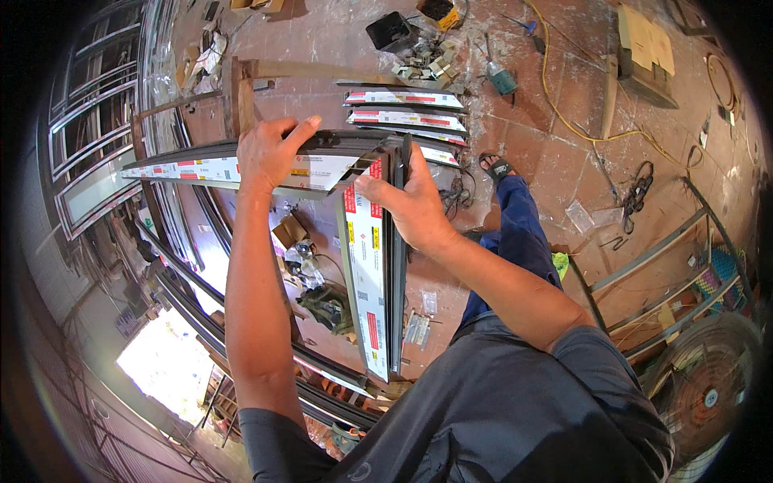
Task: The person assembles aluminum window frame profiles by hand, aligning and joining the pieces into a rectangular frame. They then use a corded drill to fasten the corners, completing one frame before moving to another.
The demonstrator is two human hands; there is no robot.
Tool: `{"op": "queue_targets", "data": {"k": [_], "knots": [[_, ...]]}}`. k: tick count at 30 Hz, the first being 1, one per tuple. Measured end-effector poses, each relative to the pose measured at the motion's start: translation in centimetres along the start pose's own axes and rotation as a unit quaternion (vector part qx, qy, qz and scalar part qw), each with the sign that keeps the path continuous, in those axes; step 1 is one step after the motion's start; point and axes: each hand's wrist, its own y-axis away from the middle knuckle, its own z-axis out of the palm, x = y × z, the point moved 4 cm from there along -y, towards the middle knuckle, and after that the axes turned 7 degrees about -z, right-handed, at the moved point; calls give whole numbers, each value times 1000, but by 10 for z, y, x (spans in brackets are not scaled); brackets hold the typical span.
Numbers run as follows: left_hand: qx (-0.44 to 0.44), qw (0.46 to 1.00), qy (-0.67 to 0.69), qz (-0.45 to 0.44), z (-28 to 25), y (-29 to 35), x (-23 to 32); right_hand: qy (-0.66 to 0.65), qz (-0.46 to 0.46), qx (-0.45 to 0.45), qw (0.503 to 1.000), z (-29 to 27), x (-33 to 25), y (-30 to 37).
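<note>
My left hand (270,157) is closed over a long dark metal frame profile (181,171), which runs off to the left and carries white protective film with red and yellow labels. A shorter profile (367,282) with the same kind of film points down toward my body, and my right hand (412,205) grips its upper end, thumb on the film. The angled ends of the two profiles meet at a corner between my hands, roughly at a right angle. Whether they are fully joined there I cannot tell. My right fingers are partly hidden behind the shorter piece.
Several film-covered profiles (407,118) lie stacked beyond the corner. Metal brackets (431,64) are heaped behind them, near a green power tool (501,79). A yellow cable (547,80) crosses the tiled floor. Metal frames (97,121) stand at left; a large fan (708,398) is at lower right.
</note>
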Motion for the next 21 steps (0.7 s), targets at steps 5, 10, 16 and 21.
{"op": "queue_targets", "data": {"k": [5,10,16,21], "knots": [[-4,1000,2,-3,1,1,-6,-10,22,-23,999,-2,-4,1],[-5,1000,11,5,0,1,-2,4,45,-9,999,2,-13,2],[-3,1000,23,11,-1,4,-3,42,26,-6,999,1,-16,-1],[4,1000,2,-3,4,-2,-8,28,50,-10,998,1,-14,-3]]}}
